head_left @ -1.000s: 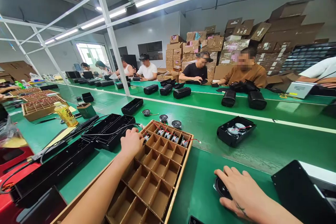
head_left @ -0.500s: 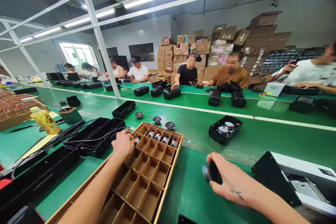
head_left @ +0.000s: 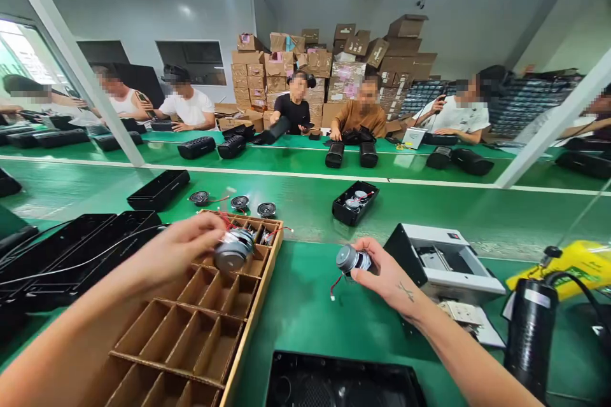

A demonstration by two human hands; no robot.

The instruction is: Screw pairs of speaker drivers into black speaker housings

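Observation:
Above the divided cardboard tray [head_left: 248, 337], my left hand [head_left: 188, 243] is closed on a speaker driver [head_left: 233, 250] with a grey magnet. Fingers of my right hand [head_left: 377, 267] grip another speaker driver [head_left: 352, 259], its magnet facing left and a red wire with a white plug dangling below. Beneath my hands, at the front, lies an open black speaker housing [head_left: 341, 381]. The tray's far row holds a few more drivers, while its nearer compartments show bare cardboard. Just past the tray, three drivers [head_left: 239, 203] lie on the green table.
A black housing with two drivers [head_left: 354, 203] sits ahead. To the right stand a white-and-black machine [head_left: 443, 261], a black cylinder [head_left: 531, 331] and a yellow bag [head_left: 568, 267]. Long black housings [head_left: 90, 248] lie left. Several people work across the bench, before stacked cartons [head_left: 324, 67].
My left hand has lifted a speaker driver from the tray's far row. My right hand has turned its driver, so the magnet and wire now show. The view has swung right and down.

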